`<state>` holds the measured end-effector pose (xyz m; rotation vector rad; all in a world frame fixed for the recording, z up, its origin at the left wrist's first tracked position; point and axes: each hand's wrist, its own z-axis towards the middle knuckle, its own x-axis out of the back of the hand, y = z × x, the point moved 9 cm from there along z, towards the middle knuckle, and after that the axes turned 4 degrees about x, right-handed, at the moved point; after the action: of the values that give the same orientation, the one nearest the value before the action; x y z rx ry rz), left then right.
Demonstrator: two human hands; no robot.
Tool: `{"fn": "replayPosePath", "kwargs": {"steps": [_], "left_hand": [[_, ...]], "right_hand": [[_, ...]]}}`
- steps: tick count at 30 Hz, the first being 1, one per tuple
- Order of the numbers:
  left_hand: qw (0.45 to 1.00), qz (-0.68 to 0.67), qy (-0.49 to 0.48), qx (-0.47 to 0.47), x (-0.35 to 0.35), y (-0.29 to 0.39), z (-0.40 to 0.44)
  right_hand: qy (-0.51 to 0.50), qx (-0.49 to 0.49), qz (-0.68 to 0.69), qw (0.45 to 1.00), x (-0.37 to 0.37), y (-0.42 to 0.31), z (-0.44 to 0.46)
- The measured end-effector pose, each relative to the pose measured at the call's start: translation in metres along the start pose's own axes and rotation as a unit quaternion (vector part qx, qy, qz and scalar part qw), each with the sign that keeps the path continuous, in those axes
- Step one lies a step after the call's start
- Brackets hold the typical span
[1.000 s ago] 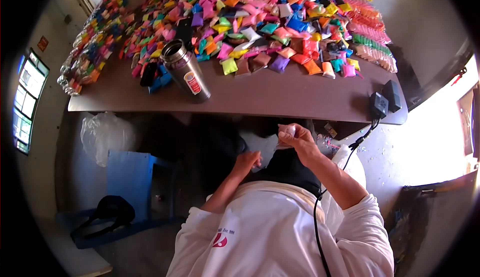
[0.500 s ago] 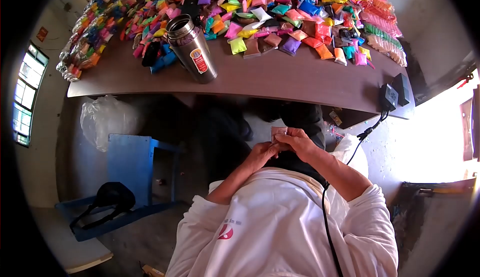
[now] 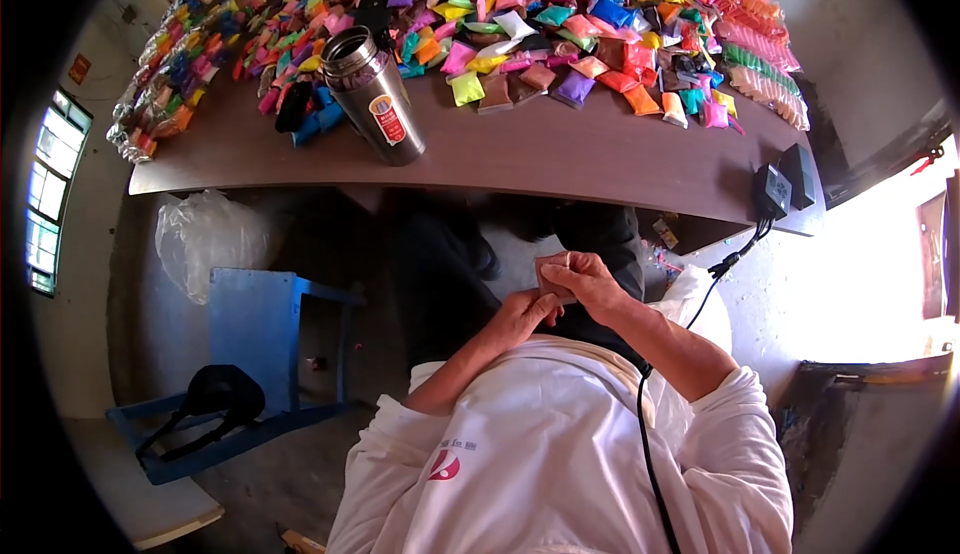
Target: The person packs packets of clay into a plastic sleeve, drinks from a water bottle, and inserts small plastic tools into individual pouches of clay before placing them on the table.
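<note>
Just above my lap, in the head view, both hands meet around a small brownish-pink packet (image 3: 545,262). My right hand (image 3: 590,282) pinches the packet from the right, with the thumb lying across its face. At the lower left side, my left hand (image 3: 522,316) has its thumb and fingers closed on the packet's lower part. The fingers hide much of the packet, and its contents cannot be made out.
A brown table (image 3: 500,154) carries a heap of colourful small packets (image 3: 560,34), an uncapped steel flask (image 3: 375,104) and a black device (image 3: 772,192) with a cable. To the left stands a blue chair (image 3: 255,339) with a black strapped item (image 3: 222,394). A clear plastic bag (image 3: 205,244) hangs behind it.
My right thumb and fingers have shifted on the packet, and more of its face shows above the left thumb. The whole view has moved slightly.
</note>
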<state>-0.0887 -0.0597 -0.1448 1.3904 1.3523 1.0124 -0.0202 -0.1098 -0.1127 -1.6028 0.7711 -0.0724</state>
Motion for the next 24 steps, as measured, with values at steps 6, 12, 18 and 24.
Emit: {"fn": "replayPosePath", "kwargs": {"steps": [6, 12, 18, 24], "left_hand": [[1.0, -0.011, -0.009, -0.007, -0.002, -0.002, 0.0], [0.995, -0.096, -0.005, 0.018, -0.002, -0.008, 0.001], [0.998, -0.061, 0.002, 0.034, -0.003, -0.006, 0.0], [0.997, -0.063, -0.008, 0.033, -0.004, -0.013, 0.003]], "right_hand": [[0.021, 0.012, -0.037, 0.999, 0.005, 0.003, -0.001], [0.069, -0.02, -0.01, 0.997, 0.01, 0.005, 0.0], [0.075, -0.016, -0.016, 0.997, 0.013, 0.014, 0.01], [0.108, -0.006, 0.013, 0.994, 0.019, 0.021, 0.014]]}}
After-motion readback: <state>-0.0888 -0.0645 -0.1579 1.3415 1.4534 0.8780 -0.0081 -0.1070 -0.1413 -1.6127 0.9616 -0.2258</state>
